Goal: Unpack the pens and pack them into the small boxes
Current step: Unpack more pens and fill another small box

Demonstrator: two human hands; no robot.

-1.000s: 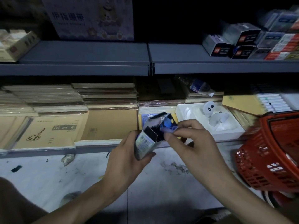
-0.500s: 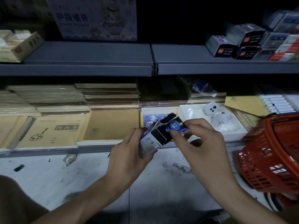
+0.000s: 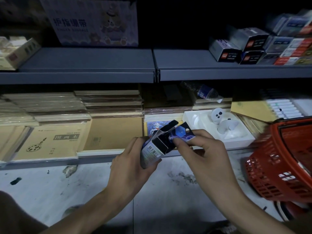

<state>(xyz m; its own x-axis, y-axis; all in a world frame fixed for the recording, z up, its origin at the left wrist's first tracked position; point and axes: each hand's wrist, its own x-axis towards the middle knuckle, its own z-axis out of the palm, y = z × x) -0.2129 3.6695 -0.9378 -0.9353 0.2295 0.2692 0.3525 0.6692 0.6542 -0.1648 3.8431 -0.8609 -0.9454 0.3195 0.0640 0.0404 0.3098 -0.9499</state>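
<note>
While my left hand (image 3: 133, 168) wraps curled fingers and thumb round the lower half of the small box (image 3: 152, 149), held tilted above the floor just in front of the bottom shelf (image 3: 101, 152), my right hand (image 3: 207, 157) pinches the blue top flap (image 3: 181, 132) between thumb and forefinger. The mouth stands open, and I cannot tell whether pens are inside. I judge the thin card needs a steady, light squeeze. I should bend the flap along its crease, not across it, and work clear of the red basket (image 3: 278, 166) near my right.
</note>
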